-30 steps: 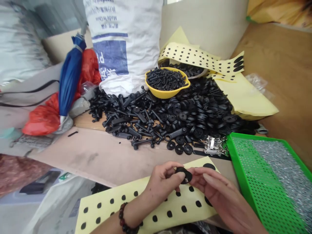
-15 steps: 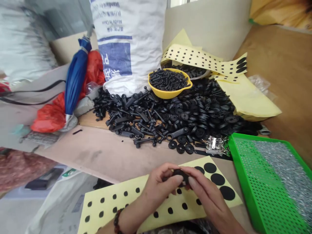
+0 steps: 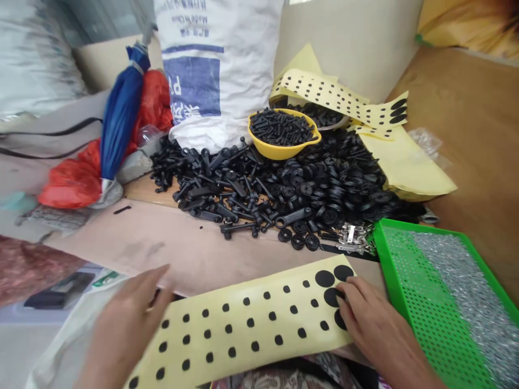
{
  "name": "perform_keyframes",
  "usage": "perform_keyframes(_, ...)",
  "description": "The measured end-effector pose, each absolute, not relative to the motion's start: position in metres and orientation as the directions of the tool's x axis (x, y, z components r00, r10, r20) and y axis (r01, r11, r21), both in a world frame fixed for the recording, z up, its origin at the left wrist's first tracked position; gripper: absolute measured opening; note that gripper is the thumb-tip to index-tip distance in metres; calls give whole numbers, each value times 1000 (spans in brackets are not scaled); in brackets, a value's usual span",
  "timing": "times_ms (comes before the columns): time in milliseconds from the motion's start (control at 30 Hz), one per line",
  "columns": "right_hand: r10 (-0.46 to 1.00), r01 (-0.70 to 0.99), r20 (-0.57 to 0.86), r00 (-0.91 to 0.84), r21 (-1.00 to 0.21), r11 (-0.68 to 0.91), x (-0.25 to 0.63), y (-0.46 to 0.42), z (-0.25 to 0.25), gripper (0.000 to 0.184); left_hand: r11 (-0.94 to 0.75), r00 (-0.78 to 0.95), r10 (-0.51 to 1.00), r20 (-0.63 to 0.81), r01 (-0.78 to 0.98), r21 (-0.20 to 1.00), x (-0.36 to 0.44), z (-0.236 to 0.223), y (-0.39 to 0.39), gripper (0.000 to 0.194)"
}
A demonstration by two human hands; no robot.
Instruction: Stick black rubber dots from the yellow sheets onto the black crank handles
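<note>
A yellow sheet [image 3: 239, 319] lies before me, with rows of small black dots and several large black round stickers [image 3: 325, 279] at its right end. My right hand [image 3: 375, 319] is at that end, its fingertips bent together at the edge of one large sticker [image 3: 333, 297]. Part of another sticker is hidden under the fingers. My left hand [image 3: 130, 319], smeared by motion, is off the sheet's left end with thumb and fingers apart. Something dark shows between them; it seems to lie behind the hand, near the white bag [image 3: 68, 335].
Black plastic arms [image 3: 211, 189] and black wheels [image 3: 336, 173] are heaped ahead. Among them stands a yellow bowl [image 3: 279, 151] of black pins. Metal clips [image 3: 354, 237] lie by a green tray [image 3: 379, 243] of small metal pieces. A blue umbrella [image 3: 121, 113] leans at left.
Both hands were together over the sheet, around a black round part. They have since parted: my left hand moved left past the sheet, my right hand moved right onto the large stickers.
</note>
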State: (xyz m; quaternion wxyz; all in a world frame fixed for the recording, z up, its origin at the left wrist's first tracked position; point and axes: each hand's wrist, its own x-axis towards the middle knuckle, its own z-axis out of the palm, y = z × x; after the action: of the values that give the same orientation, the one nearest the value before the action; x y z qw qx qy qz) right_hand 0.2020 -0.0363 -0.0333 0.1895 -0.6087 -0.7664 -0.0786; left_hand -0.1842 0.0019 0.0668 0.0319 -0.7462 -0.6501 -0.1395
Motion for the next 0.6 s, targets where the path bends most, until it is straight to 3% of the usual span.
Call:
perform_keyframes(100, 902, 966, 394, -179, -105, 237, 196, -30, -38, 16, -550, 513, 832, 211, 812, 196, -98, 54, 9, 25)
perform_keyframes(233, 901, 954, 405, -158, -174, 245, 194, -28, -38, 15, -794, 811, 584, 31, 562, 230, -8, 36, 9, 13)
perform_keyframes(333, 896, 947, 416, -156, -196, 256, 194, -31, -39, 15, -849, 861, 509, 11, 500, 170, 19, 23, 9, 16)
perform_keyframes(467, 893, 957, 425, -152, -162, 240, 194, -34, -37, 17, -850, 857, 516, 11, 510, 136, 26, 13, 10, 22)
perform_keyframes(600, 923, 913, 358, -143, -313, 263, 202, -34, -30, 12, -835, 839, 545, 9, 541, 100, 29, 13, 11, 26)
